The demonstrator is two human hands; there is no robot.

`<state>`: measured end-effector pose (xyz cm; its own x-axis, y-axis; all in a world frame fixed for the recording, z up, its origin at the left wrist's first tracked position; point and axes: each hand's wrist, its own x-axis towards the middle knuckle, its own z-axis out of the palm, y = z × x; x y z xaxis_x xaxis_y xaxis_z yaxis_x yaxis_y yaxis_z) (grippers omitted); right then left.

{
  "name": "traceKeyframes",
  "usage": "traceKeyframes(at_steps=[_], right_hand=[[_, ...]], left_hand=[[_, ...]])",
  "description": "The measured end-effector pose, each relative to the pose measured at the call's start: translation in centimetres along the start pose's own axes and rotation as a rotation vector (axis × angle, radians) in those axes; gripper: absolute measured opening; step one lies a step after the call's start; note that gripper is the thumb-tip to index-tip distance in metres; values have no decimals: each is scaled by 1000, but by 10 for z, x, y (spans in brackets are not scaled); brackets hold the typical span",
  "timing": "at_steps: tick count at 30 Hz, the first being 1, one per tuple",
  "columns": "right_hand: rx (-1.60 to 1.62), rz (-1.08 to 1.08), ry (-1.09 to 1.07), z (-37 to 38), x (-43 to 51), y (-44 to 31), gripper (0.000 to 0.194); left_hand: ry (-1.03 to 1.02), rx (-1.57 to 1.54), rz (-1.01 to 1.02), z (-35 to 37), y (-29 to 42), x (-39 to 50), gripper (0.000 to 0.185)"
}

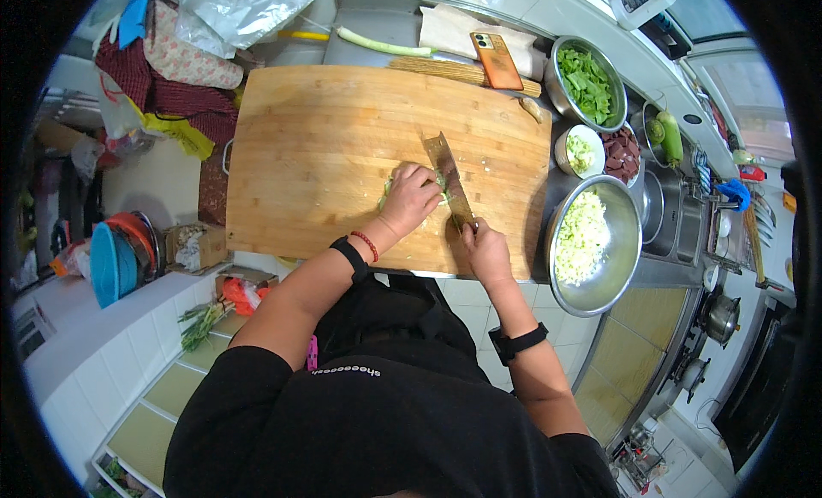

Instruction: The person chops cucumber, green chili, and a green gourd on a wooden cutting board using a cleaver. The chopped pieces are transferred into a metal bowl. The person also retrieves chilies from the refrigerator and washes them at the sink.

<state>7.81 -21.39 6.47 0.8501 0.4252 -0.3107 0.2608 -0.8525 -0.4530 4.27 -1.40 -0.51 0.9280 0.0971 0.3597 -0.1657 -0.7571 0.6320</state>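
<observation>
My right hand grips the handle of a cleaver, whose wide blade points away from me on a large wooden cutting board. Just left of the blade, my left hand is bent over a pale green vegetable and holds it down on the board. Most of that vegetable is hidden under my fingers, so its exact kind is unclear. Small chopped bits cling around the blade and lie scattered on the wood. A piece of ginger or similar root rests at the board's far right corner.
Right of the board stand a steel bowl of chopped pale vegetable, a white bowl of chopped scallion-like pieces, dark red slices and a steel bowl of leafy greens. Behind it lie a phone and a long green stalk.
</observation>
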Motion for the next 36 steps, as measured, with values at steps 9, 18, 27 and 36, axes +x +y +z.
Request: traceKeyframes(at_steps=[9, 18, 27, 36], right_hand=[[148, 44, -59, -24, -5, -1, 28], [-40, 24, 24, 9, -6, -12, 27], [169, 25, -88, -21, -3, -7, 29], [37, -36, 34, 15, -3, -14, 28]], left_hand=[[6, 20, 31, -16, 8, -4, 23], [-34, -14, 55, -6, -1, -2, 19], [-45, -3, 83, -27, -1, 4, 30], [-98, -30, 65, -23, -9, -1, 25]])
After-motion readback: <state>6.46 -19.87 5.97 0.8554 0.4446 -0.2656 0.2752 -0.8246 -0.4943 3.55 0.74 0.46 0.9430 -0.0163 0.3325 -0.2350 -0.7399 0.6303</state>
